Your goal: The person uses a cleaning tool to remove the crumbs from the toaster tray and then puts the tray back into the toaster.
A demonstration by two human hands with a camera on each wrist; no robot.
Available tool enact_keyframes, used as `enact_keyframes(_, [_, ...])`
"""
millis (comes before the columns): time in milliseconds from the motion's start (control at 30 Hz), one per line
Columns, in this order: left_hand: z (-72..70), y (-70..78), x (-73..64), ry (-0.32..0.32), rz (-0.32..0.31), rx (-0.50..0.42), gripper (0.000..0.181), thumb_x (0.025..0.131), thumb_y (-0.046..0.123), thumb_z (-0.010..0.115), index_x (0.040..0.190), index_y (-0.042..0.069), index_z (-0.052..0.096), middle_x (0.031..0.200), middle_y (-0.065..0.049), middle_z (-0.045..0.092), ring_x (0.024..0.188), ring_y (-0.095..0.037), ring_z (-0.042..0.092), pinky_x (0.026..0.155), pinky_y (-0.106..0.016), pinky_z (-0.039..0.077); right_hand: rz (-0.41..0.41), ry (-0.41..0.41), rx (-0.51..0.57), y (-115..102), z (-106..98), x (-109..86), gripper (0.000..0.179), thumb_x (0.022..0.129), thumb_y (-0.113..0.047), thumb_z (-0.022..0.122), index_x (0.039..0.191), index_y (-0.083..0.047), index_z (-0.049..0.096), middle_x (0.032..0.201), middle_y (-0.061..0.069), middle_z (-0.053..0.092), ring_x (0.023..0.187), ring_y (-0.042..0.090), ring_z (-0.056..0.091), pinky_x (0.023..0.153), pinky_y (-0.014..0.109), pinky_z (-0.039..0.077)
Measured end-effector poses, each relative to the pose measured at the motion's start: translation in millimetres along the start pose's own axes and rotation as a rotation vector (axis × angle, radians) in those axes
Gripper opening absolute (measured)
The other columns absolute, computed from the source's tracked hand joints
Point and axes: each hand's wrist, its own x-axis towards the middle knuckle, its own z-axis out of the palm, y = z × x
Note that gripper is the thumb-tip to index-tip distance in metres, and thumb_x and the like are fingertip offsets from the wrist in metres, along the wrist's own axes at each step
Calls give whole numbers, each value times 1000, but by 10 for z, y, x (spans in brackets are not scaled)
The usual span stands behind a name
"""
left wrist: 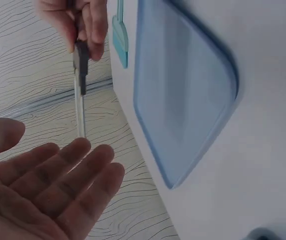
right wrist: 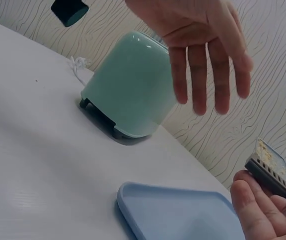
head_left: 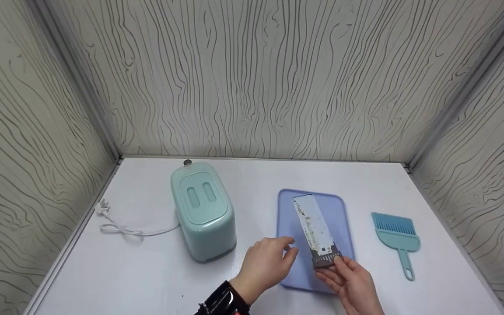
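Observation:
In the head view, my right hand (head_left: pixel 353 282) pinches a toaster crumb tray (head_left: pixel 315 225) by its dark slotted end, thumb on top and fingers beneath. The crumb tray is a long pale plate with brownish crumbs along it, held above a blue plastic tray (head_left: pixel 287 218). My left hand (head_left: pixel 266 262) hovers at the blue tray's left edge, fingers loosely extended and holding nothing. In the left wrist view, the left hand's fingers (left wrist: pixel 78 175) appear near the crumb tray's far end; whether they touch cannot be told.
A mint-green toaster (head_left: pixel 210 243) with a two-grip lid stands left of the blue tray. Its white cord (head_left: pixel 147 234) and plug (head_left: pixel 102 208) lie farther left. To the right lies a small teal brush (head_left: pixel 398 238). Patterned panels (head_left: pixel 252 87) enclose the white table.

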Motion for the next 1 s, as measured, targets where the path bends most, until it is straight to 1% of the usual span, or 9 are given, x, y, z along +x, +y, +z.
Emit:
enact_keyframes(67, [104,-26,-22,-26,-43,-47,17,97,27,68,102,14,78,84,5,76,69,-10,68,55,-29,51,11,-7,4,10,13,2,38,110,-15,44,137,10,36,97,14,73,93,24,75,89,41,60])
enact_keyframes(133, [205,-54,-47,-54,-92,-125,16,96,26,68,94,13,78,74,7,73,60,-5,61,51,-26,46,21,-14,13,22,28,2,37,110,-16,44,137,9,37,97,14,73,93,23,75,89,41,60])
enact_keyframes(233, [338,-85,-83,-80,-155,-243,17,95,24,68,86,12,76,66,9,66,54,-2,51,48,-24,40,31,-9,21,33,60,7,36,111,-14,43,137,9,37,97,14,74,93,23,75,89,41,59])
enact_keyframes(367, [466,-89,-109,-91,-239,-404,16,93,24,70,83,12,72,63,11,61,51,-2,51,48,-23,41,33,3,16,47,93,19,37,111,-14,43,138,10,36,96,14,74,92,22,76,88,40,60])
enact_keyframes(500, [537,-73,-115,-84,-309,-554,16,93,24,70,82,13,68,60,10,57,45,-4,52,45,-24,42,36,5,5,68,104,33,38,110,-16,44,137,10,37,95,14,74,90,22,76,86,40,61])
enact_keyframes(567, [562,-63,-111,-73,-330,-591,16,94,24,70,82,14,66,60,10,56,45,-5,52,45,-24,42,38,4,-2,75,107,34,37,111,-16,44,136,10,37,95,14,74,90,22,76,85,39,61])
enact_keyframes(633, [575,-55,-104,-61,-342,-605,16,93,24,71,82,14,66,61,10,56,45,-5,51,45,-24,42,39,3,-3,81,111,34,36,111,-16,44,135,10,38,94,14,74,90,22,76,85,39,61])
enact_keyframes(833, [590,-38,-82,-27,-352,-584,14,91,22,71,80,15,64,61,11,53,49,-4,48,46,-22,39,31,4,2,102,128,28,32,110,-15,45,131,10,41,94,16,75,89,23,76,85,40,61])
enact_keyframes(1000, [596,-17,-73,-34,-359,-599,16,91,22,73,79,15,65,60,11,55,47,-3,48,44,-21,38,23,-21,-9,120,129,13,29,110,-16,44,126,8,45,96,16,76,91,23,76,85,40,61])
